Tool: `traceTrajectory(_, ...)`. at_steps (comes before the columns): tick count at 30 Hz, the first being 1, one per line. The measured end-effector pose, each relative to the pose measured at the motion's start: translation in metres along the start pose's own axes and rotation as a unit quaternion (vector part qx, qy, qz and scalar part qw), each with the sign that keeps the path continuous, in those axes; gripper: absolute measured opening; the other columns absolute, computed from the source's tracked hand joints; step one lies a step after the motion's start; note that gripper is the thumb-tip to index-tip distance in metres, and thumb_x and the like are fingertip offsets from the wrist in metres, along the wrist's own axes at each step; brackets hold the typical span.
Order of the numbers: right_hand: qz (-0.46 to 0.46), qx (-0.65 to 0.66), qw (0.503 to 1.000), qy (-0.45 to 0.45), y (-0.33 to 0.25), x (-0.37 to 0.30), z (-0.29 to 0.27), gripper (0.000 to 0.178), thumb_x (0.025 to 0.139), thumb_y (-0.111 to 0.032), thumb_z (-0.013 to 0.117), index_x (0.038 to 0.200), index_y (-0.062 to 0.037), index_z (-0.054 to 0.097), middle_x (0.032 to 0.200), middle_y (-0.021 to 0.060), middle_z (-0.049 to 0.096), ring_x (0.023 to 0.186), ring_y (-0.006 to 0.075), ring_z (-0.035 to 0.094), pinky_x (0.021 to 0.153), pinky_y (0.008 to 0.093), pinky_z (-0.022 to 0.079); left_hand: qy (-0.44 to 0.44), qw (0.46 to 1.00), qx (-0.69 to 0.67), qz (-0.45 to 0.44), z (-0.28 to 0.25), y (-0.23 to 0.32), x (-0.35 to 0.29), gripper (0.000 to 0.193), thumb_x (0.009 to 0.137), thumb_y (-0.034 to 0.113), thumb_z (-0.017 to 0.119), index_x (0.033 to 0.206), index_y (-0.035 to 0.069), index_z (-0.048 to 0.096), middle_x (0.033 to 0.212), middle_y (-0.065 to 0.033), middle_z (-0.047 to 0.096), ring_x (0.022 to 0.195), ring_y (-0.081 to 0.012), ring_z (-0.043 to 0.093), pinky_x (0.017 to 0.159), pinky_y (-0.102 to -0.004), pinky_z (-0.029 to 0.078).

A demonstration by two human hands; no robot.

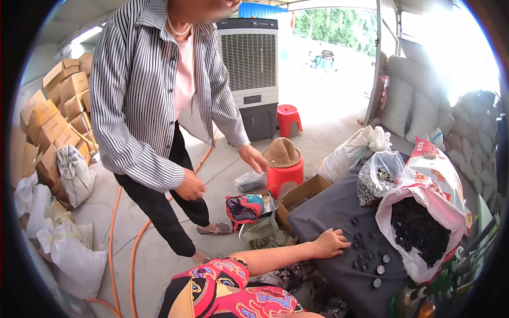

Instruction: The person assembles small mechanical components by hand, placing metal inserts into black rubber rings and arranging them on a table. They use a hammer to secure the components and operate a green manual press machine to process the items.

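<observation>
My left hand [331,243] rests at the dark grey cloth-covered surface [318,214], fingers curled together; whatever may be in them is hidden. Just right of it lie several small round black caps [357,245], some with pale grey faces [380,270]. Beyond them an open white sack [389,222] holds a heap of black parts [419,230]. Of my right arm only a sliver shows at the bottom edge. A blurred skin-coloured patch, perhaps my right hand [426,308], appears beside a green machine [450,281] at the lower right; its fingers cannot be made out.
A clear bag of metal-looking rings [377,177] stands behind the caps. Left of the cloth are a cardboard box [305,193] and a red bag [245,208]. A person in a striped shirt [140,106] stands ahead, near a red stool [283,177] bearing a hat. Orange hose [133,249] crosses the floor.
</observation>
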State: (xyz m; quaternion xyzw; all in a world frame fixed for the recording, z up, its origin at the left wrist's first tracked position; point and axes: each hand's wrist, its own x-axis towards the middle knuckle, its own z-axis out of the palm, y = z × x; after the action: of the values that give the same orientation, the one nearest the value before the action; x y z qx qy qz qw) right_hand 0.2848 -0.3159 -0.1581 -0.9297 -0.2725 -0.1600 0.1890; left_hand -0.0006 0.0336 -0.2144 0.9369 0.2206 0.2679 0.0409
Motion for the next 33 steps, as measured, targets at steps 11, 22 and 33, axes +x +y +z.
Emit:
traceTrajectory(11, -0.049, 0.118, 0.992, -0.014, 0.079, 0.018, 0.032, 0.062, 0.076, -0.001, 0.049, 0.138, -0.0028, 0.046, 0.132, 0.0185, 0.054, 0.122, 0.0318, 0.050, 0.105, 0.0392, 0.035, 0.057, 0.994, 0.057, 0.080, -0.032, 0.003, 0.010, 0.029, 0.068, 0.020, 0.072, 0.092, 0.012, 0.060, 0.078, -0.0078, 0.060, 0.072, -0.0284, 0.059, 0.060, -0.0431, 0.046)
traceTrajectory(22, -0.016, 0.028, 0.998, 0.062, 0.063, 0.023, 0.011, 0.051, 0.083, -0.011, 0.064, 0.132, -0.0033, 0.050, 0.118, 0.0179, 0.059, 0.106, 0.0331, 0.058, 0.091, 0.0402, 0.046, 0.012, 0.990, -0.121, -0.076, 0.004, -0.023, -0.007, 0.036, 0.087, 0.024, 0.067, 0.114, 0.002, 0.063, 0.107, -0.0128, 0.067, 0.098, -0.0249, 0.062, 0.087, -0.0352, 0.047)
traceTrajectory(33, -0.030, 0.292, 0.946, 0.136, 0.018, 0.054, -0.038, 0.027, 0.089, -0.009, 0.063, 0.114, 0.0006, 0.063, 0.098, 0.0094, 0.066, 0.087, 0.0152, 0.064, 0.078, 0.0274, 0.051, 0.050, 0.971, -0.187, -0.144, -0.014, 0.045, -0.014, 0.047, 0.078, 0.017, 0.074, 0.119, 0.001, 0.060, 0.112, -0.0125, 0.065, 0.106, -0.0221, 0.060, 0.093, -0.0318, 0.045)
